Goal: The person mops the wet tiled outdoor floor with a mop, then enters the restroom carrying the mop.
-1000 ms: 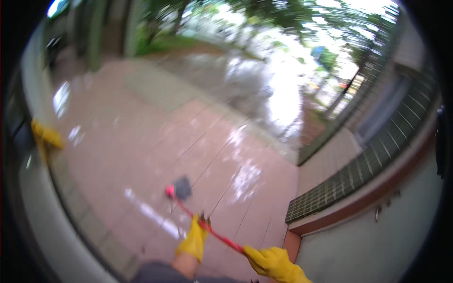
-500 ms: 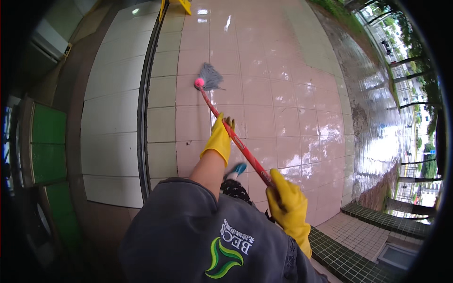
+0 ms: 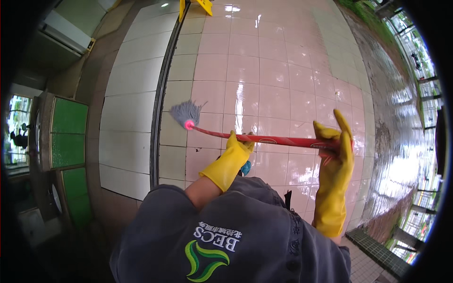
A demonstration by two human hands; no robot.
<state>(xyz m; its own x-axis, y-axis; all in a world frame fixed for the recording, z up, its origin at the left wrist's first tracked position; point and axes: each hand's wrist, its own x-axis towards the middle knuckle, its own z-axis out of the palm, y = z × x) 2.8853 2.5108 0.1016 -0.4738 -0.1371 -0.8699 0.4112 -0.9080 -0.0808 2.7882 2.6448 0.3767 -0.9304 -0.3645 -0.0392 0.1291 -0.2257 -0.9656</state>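
I hold a mop with a red handle (image 3: 283, 139) lying almost level across the view. Its grey string head (image 3: 185, 113) rests on the glossy pink floor tiles (image 3: 255, 70), close to a dark drain channel (image 3: 160, 94). My left hand (image 3: 232, 158), in a yellow rubber glove, is closed around the handle near its middle. My right hand (image 3: 336, 155), also in a yellow glove, holds the handle's end against its palm, with the fingers pointing loosely up. My dark grey shirt (image 3: 236, 236) fills the lower edge.
A yellow floor sign (image 3: 200, 4) stands at the top. Left of the drain channel lie pale tiles (image 3: 127, 118) and green wall panels (image 3: 68, 132). Wet dark pavement (image 3: 391, 118) and a fence run along the right. A green tiled edge (image 3: 377, 250) sits at lower right.
The view swung from the yard down to the floor. The mop handle turned from pointing away to lying across, and its head moved left toward the drain channel. Both hands kept hold.
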